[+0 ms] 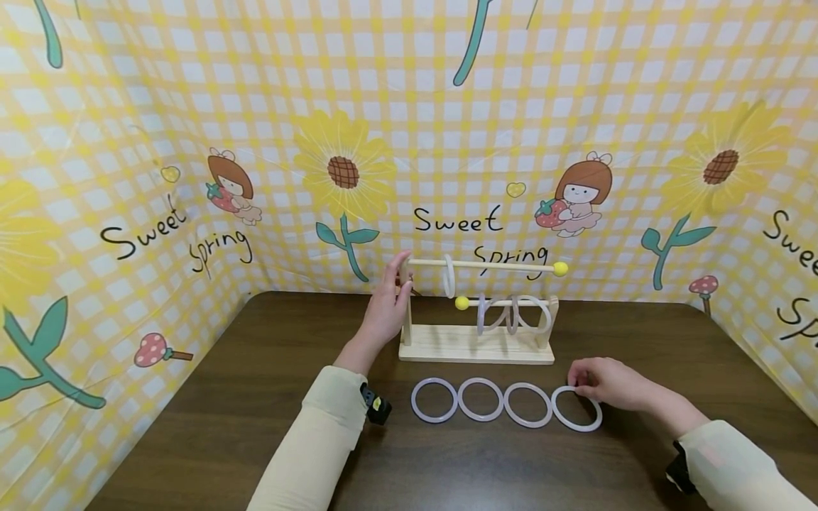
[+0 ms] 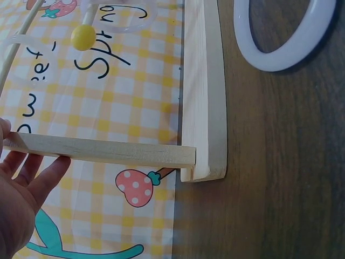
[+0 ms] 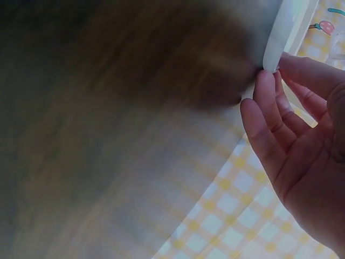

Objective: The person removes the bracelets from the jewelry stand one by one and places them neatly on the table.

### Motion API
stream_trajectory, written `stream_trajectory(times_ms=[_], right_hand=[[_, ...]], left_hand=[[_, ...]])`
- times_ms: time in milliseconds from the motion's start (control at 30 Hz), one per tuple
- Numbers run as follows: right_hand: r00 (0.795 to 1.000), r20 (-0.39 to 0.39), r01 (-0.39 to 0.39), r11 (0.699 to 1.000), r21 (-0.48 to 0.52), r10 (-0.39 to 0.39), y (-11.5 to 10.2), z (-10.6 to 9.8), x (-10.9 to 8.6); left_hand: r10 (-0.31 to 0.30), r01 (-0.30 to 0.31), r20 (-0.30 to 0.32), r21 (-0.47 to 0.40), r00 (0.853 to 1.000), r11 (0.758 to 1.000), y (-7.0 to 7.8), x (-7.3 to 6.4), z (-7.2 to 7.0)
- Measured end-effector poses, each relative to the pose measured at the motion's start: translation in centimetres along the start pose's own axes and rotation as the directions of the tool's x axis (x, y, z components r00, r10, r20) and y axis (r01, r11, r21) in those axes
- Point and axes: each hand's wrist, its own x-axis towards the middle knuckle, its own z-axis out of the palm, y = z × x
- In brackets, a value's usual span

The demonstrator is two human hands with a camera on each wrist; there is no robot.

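Observation:
My left hand [image 1: 385, 306] grips the left post [image 2: 108, 150] of a wooden rod stand [image 1: 476, 345], its thumb on one side and fingers on the other. One whitish ring [image 1: 449, 277] hangs on the upper rod, near that post. Several pale translucent rings [image 1: 482, 316] hang on the lower rod, which comes from the right post. In front of the stand, my right hand [image 1: 610, 383] pinches the far edge of the rightmost white ring [image 1: 583, 429] between thumb and fingertips. The right wrist view shows this ring [image 3: 276, 43] edge-on at the fingertips.
Other pale rings [image 1: 437, 421] lie in a row on the dark wooden table [image 1: 486, 468], left of the pinched one. Yellow balls [image 1: 560, 269] cap the rod ends. A yellow checked cloth [image 1: 268, 234] hangs behind and at both sides of the table.

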Motion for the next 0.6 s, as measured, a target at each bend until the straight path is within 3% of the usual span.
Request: stream_trajectory(times_ms=[133, 267, 433, 600], right_hand=[[1.000, 0.005, -0.004, 1.000, 0.014, 0.004, -0.1, -0.1, -0.1], [0.998, -0.010, -0.057, 0.997, 0.047, 0.058, -0.4, -0.6, 0.0], [0.989, -0.097, -0.103, 0.991, 0.080, 0.110, -1.3, -1.4, 0.4], [0.973, -0.200, -0.090, 0.987, 0.135, 0.116, -2.5, -2.0, 1.5]], left_hand=[[0.010, -0.010, 0.000, -0.009, 1.000, 1.000, 0.0, 0.0, 0.1], [0.010, -0.010, 0.005, -0.016, 1.000, 1.000, 0.0, -0.1, 0.1], [0.006, -0.006, -0.001, -0.014, 1.000, 1.000, 0.0, -0.1, 0.1], [0.002, -0.002, 0.001, -0.015, 1.000, 1.000, 0.0, -0.1, 0.1]])
